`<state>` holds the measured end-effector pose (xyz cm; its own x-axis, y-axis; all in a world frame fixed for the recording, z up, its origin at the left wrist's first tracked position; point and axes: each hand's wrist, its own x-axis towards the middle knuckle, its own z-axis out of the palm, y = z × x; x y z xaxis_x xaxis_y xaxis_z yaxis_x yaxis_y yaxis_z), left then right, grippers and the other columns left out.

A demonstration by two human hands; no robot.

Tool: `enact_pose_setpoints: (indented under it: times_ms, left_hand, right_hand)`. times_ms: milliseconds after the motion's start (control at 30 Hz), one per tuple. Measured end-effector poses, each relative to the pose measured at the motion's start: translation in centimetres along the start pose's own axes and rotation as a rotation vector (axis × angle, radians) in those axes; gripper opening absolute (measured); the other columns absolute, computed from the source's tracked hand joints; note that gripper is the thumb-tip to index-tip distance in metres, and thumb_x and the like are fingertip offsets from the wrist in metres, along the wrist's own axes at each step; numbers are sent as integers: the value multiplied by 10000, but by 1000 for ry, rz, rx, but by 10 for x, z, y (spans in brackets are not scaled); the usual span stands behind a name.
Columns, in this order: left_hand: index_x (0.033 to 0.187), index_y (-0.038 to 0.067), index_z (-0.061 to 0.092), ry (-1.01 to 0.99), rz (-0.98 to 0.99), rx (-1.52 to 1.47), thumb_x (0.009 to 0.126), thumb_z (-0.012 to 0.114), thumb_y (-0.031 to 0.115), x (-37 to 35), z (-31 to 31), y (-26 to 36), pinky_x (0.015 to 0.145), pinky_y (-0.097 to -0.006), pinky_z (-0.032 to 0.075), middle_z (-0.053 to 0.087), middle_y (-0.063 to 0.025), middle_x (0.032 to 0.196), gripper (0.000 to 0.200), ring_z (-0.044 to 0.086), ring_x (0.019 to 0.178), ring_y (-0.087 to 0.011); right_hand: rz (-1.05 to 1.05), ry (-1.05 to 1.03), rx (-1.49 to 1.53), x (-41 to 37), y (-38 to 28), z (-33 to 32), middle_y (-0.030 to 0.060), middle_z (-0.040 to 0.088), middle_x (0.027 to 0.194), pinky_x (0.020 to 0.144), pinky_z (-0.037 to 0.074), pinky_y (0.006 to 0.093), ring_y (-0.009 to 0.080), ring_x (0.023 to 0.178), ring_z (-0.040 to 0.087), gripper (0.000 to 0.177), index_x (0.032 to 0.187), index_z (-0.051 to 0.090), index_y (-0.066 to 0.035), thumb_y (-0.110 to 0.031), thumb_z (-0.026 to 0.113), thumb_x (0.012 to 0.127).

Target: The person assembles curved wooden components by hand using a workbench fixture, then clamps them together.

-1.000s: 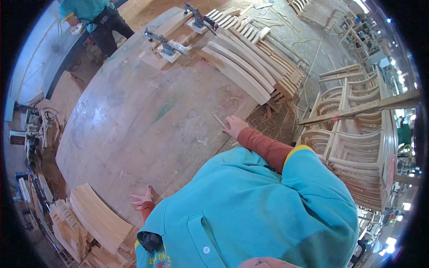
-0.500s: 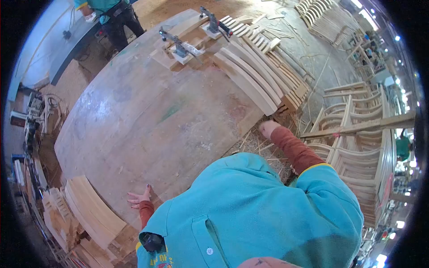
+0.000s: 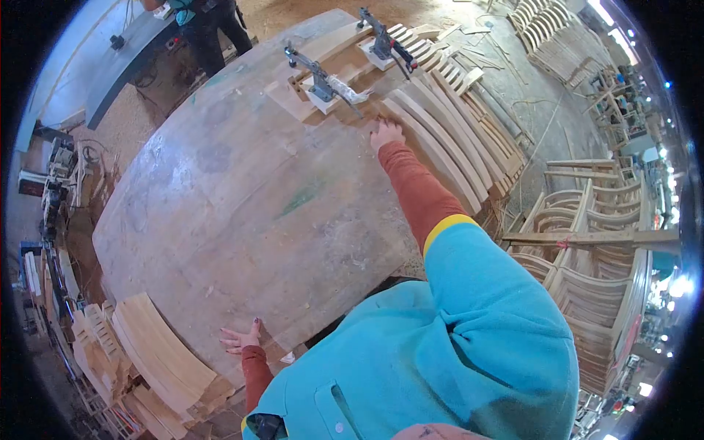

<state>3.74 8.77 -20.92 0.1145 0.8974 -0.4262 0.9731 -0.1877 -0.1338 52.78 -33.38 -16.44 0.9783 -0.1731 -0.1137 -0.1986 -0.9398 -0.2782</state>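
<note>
My left hand (image 3: 242, 338) lies on the near part of the wooden worktable (image 3: 242, 249), fingers spread and holding nothing. My right arm stretches forward across the table. At its end my right hand (image 3: 387, 134) is at the far end of the nearest curved wooden slat (image 3: 433, 154), its fingers apart and pointing away from me. That slat lies alongside several similar slats at the table's right edge. Beyond the right hand are two toggle clamps, one nearer (image 3: 320, 82) and one farther (image 3: 383, 42), mounted on a wooden jig (image 3: 293, 101).
A stack of wide curved boards (image 3: 163, 350) lies at the table's left end, beside wood offcuts (image 3: 99, 345). Curved wooden frames (image 3: 587, 282) stand on the right. Another person (image 3: 209, 33) stands beyond the far left of the table. Wood scraps litter the floor at the back right.
My right hand has moved from the near end of the slats to their far end, over the table. My left hand stays spread on the tabletop. The view has shifted slightly.
</note>
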Motion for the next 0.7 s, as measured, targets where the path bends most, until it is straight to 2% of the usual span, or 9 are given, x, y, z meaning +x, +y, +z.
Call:
enact_pose_setpoints:
  times_ms: [100,200,300,400,500,600,700]
  left_hand:
    - [1419,281,-169,14,-3,6,476,721,720,4,7,-5,1084,-550,3,-175,-197,1474,1369,-103,1321,-512]
    - [1420,278,-169,25,18,-13,474,723,718,6,9,-5,1082,-550,-11,-180,-197,1472,1373,-113,1321,-508]
    - [1422,259,-170,49,47,-14,481,718,717,9,12,-10,1081,-546,-30,-183,-207,1469,1372,-126,1332,-478]
    - [1423,239,-171,72,69,7,494,711,715,16,21,-16,1080,-542,-42,-184,-219,1465,1366,-132,1345,-446]
    - [1424,232,-170,98,93,16,501,709,712,21,25,-20,1082,-540,-35,-184,-222,1463,1362,-130,1349,-436]
    - [1423,245,-168,92,78,-18,492,721,704,18,26,-18,1084,-544,-11,-183,-210,1467,1368,-129,1341,-456]
    - [1423,260,-164,58,38,-28,478,736,696,16,23,-16,1083,-552,13,-183,-195,1472,1377,-128,1332,-478]
  right_hand:
    - [35,26,-81,6,-7,5,89,399,1351,997,323,510,288,1249,360,562,1327,406,-110,-323,537,824]
    - [17,72,-221,14,-8,19,79,401,1310,964,350,515,286,1214,370,552,1288,453,-145,-392,570,808]
    - [-74,137,-239,13,-7,27,84,385,1324,976,333,505,280,1218,362,530,1267,468,-146,-399,560,811]
    - [2,163,-136,15,-6,41,93,373,1330,979,326,509,281,1216,362,508,1261,465,-150,-394,538,822]
    - [-42,88,-189,6,-13,24,93,431,1284,980,319,518,276,1203,383,428,1207,524,-166,-380,513,837]
    - [-127,-102,-166,-12,-21,-9,86,463,1268,974,348,484,286,1186,416,383,1215,514,-191,-301,508,848]
    - [-348,-211,30,24,14,21,110,485,1234,967,376,441,331,1148,442,362,1198,524,-207,-250,497,840]
